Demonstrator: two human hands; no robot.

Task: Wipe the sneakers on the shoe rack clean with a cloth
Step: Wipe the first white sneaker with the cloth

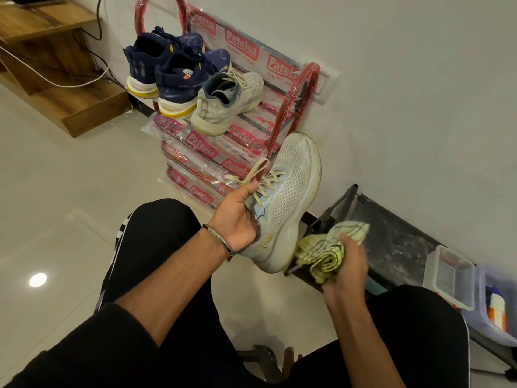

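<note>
Left hand (237, 217) palm up, fingers curled round the collar of 1 white sneaker (282, 203), toe raised toward the red shoe rack (296, 107). Right hand (345, 264) grips a bunched yellow cloth (324, 256) just beside the sneaker's heel.

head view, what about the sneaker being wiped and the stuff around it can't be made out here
- Held sneaker: its sole faces away, and the left hand covers the opening.
- Cloth: bunched in the right hand, whose fingers are hidden behind the hand, so whether it touches the heel is unclear.
- Rack: lower shelves hidden by plastic wrap.
- Plastic box: contents blurred behind the translucent wall.
</note>
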